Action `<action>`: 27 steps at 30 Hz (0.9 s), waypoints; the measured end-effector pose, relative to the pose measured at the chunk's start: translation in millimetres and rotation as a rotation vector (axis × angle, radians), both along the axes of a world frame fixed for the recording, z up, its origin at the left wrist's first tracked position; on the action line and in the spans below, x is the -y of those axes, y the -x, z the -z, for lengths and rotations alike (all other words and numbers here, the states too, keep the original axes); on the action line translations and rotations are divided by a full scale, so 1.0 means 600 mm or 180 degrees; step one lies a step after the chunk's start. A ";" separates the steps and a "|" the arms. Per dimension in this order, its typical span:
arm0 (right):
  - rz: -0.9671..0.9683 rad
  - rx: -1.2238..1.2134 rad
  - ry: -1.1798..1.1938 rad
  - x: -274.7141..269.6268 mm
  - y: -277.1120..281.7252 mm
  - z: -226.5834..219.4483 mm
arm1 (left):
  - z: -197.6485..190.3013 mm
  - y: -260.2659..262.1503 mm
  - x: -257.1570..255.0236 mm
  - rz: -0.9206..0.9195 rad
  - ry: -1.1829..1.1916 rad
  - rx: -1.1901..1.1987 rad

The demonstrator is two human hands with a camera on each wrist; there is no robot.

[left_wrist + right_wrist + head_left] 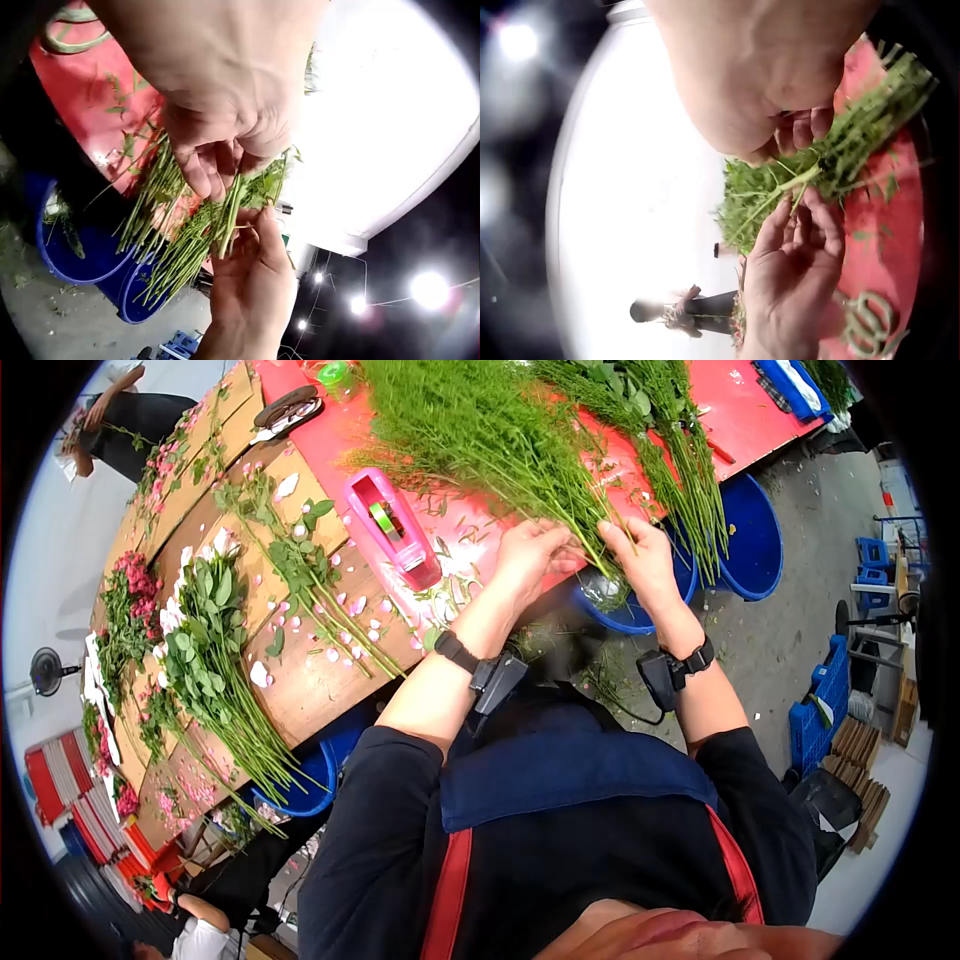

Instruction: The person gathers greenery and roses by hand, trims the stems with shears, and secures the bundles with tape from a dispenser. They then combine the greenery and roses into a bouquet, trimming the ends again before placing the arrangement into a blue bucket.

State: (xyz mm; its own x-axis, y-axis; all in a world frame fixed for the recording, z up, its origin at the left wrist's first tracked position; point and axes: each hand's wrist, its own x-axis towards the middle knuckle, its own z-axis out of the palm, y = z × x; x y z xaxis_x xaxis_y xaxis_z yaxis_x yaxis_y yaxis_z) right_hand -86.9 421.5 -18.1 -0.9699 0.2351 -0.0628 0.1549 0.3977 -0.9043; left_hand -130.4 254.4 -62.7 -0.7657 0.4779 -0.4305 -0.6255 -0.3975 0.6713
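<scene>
In the head view a large feathery green bunch (480,435) lies over the red table cover, its stems running toward the person. The left hand (535,555) has curled fingers around the stems near their lower part. Close beside it, the right hand (645,560) pinches thin stems between thumb and fingers. In the left wrist view, the stem ends (187,251) hang between the left hand (225,142) and the right hand (251,277). The right wrist view shows a pale green stem (799,178) at the fingertips of the left hand (795,262), below the right hand (772,97).
A pink tape dispenser (415,565) sits left of the hands. More cut greens (690,470) lie to the right, above blue buckets (752,540). Rose bunches (205,610) and loose petals cover the cardboard at the left. Scissors (868,322) lie on the red cover.
</scene>
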 end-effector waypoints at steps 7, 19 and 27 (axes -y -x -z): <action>0.0255 0.0662 0.1095 0.039 -0.031 0.011 | 0.035 -0.034 0.020 -0.0265 -0.0557 0.0526; 0.0056 0.0588 0.1785 0.104 -0.028 0.020 | -0.015 -0.055 0.034 -0.0689 -0.0078 0.0381; 0.0305 0.0180 0.3140 0.124 -0.052 0.010 | 0.013 -0.047 0.038 -0.1060 0.0234 0.0185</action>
State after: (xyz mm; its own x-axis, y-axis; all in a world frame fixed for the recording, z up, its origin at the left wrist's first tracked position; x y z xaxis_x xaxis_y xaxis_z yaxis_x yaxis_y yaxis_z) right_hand -55.7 347.0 -24.0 -0.9391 0.1300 -0.3181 0.2002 -0.5456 -0.8138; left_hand -102.3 231.4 -70.4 -0.8476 0.1718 -0.5020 -0.5076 -0.5382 0.6728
